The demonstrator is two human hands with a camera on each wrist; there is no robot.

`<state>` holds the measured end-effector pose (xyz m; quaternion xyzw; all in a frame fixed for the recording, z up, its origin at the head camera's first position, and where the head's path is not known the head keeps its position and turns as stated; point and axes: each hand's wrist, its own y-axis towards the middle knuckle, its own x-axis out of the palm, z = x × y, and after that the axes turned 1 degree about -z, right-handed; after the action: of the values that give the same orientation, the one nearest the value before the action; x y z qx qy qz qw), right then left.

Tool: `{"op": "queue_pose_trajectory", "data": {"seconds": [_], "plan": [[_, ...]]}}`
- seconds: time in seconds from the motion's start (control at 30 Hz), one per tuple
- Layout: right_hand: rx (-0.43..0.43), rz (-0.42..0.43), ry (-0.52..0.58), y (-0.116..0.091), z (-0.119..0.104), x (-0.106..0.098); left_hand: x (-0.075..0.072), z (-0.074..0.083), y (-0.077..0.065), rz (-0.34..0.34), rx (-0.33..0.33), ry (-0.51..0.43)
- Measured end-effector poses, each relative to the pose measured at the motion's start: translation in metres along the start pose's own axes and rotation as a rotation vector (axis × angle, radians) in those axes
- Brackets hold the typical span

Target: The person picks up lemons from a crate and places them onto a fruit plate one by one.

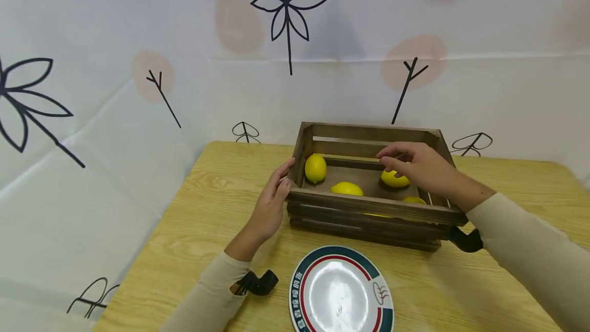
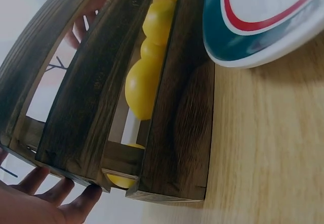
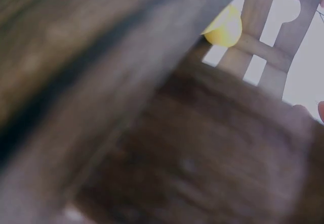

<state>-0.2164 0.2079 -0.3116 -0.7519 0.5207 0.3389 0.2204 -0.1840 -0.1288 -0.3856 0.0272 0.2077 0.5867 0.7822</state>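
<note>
A dark wooden slatted crate (image 1: pixel 369 205) stands on the table with several yellow lemons inside. Against its left end rests my left hand (image 1: pixel 269 209), fingers extended along the outside and thumb by the front corner; in the left wrist view its fingertips (image 2: pixel 86 198) touch the slats. My right hand (image 1: pixel 421 168) is over the crate's right half, fingers loosely bent, just above a lemon (image 1: pixel 396 180) that it partly covers. One lemon (image 1: pixel 315 168) lies at the left end and another lemon (image 1: pixel 346 188) near the front slat. The right wrist view is mostly blurred wood, with one lemon (image 3: pixel 225 29) showing.
A round plate (image 1: pixel 338 291) with a teal and red rim lies on the wooden table (image 1: pixel 203 229) in front of the crate. Behind the table hangs a white cloth (image 1: pixel 341 86) with plant drawings. Dark wrist mounts (image 1: pixel 260 283) stick out below the sleeves.
</note>
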Motion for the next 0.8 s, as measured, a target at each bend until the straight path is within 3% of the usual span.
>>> {"op": "queue_pose_trajectory", "data": {"seconds": [0.3, 0.5, 0.8], "plan": [[-0.018, 0.001, -0.036, 0.023, 0.013, -0.013, -0.001, -0.004, 0.011, -0.021, -0.059, 0.002], [-0.007, -0.003, -0.066, 0.020, 0.012, -0.017, 0.004, -0.004, 0.012, -0.042, -0.107, -0.039], [-0.021, -0.055, -0.094, 0.010, -0.001, -0.021, -0.006, -0.020, 0.011, -0.103, -0.372, -0.290]]}}
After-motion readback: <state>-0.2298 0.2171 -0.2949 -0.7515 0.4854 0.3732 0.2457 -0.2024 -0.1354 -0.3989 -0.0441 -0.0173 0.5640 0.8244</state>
